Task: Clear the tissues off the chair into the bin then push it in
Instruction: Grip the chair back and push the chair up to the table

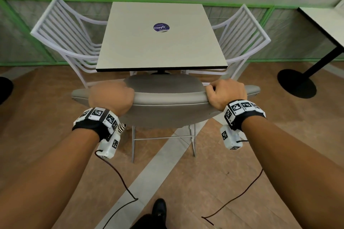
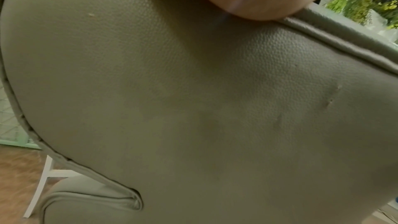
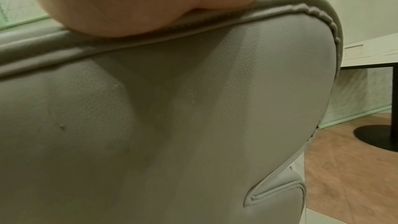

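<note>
Both hands, left hand (image 1: 111, 96) and right hand (image 1: 226, 92), grip the top edge of the grey padded chair (image 1: 168, 106) just near the square table (image 1: 162, 37), so pushing evenly should slide it straight under.

Brown wood-look floor (image 1: 204, 182) with pale diagonal stripes. On it: grey padded chair (image 1: 167, 115) on thin metal legs, seat partly under square white table (image 1: 160, 42); 2 white slatted chairs (image 1: 61, 33), 1 at each side of table; black round pedestal base (image 1: 296, 83) of 2nd table at right. Round purple sticker (image 1: 161, 27) on tabletop.
</note>
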Motion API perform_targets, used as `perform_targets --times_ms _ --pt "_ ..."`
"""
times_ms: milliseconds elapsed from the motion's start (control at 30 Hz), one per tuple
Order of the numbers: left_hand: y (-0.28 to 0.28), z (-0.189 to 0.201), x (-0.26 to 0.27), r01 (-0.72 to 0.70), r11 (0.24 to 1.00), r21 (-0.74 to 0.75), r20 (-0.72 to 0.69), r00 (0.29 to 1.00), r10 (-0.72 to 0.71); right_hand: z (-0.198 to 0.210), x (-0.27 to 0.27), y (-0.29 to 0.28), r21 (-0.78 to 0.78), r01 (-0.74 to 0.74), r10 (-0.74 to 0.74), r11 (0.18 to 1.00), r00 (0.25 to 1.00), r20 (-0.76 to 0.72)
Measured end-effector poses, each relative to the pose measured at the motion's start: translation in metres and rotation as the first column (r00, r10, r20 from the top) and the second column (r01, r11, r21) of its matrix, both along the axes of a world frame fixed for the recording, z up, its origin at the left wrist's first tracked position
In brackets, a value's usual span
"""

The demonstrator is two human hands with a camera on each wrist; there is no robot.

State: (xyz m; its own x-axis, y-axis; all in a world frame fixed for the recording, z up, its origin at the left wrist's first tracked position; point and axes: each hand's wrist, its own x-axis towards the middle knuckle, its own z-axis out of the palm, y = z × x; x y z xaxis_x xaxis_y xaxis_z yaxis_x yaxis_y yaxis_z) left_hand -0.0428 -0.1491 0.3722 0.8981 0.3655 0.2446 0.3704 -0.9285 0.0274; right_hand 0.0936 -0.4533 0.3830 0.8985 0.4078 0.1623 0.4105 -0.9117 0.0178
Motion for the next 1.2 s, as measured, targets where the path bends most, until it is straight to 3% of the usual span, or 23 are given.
perform_targets --times_ms 600,1000,1100,1200 --pt "0.0 0.005 0.006 -0.038 0.999 -0.013 -0.051 0.998 0.038 0.001 0.004 0.001 0.038 0.007 -0.007 0.999 1.0 -0.017" --pt "-0.01 0.0 -0.016 0.006 1.0 -0.026 0.069 0.998 -0.004 -0.003 -0.004 -0.005 0.042 -0.027 0.032 0.999 0.989 -0.142" --pt "-0.021 -0.01 -0.033 0.04 0.995 -0.094 0.206 0.978 -0.02 0.0 -0.011 -0.006 0.195 -0.084 0.113 0.977 0.984 -0.141" --pt "-0.035 -0.031 -0.063 0.091 0.988 -0.127 0.261 0.964 -0.055 -0.003 -0.043 -0.017 0.396 -0.234 0.235 0.888 0.971 0.045"
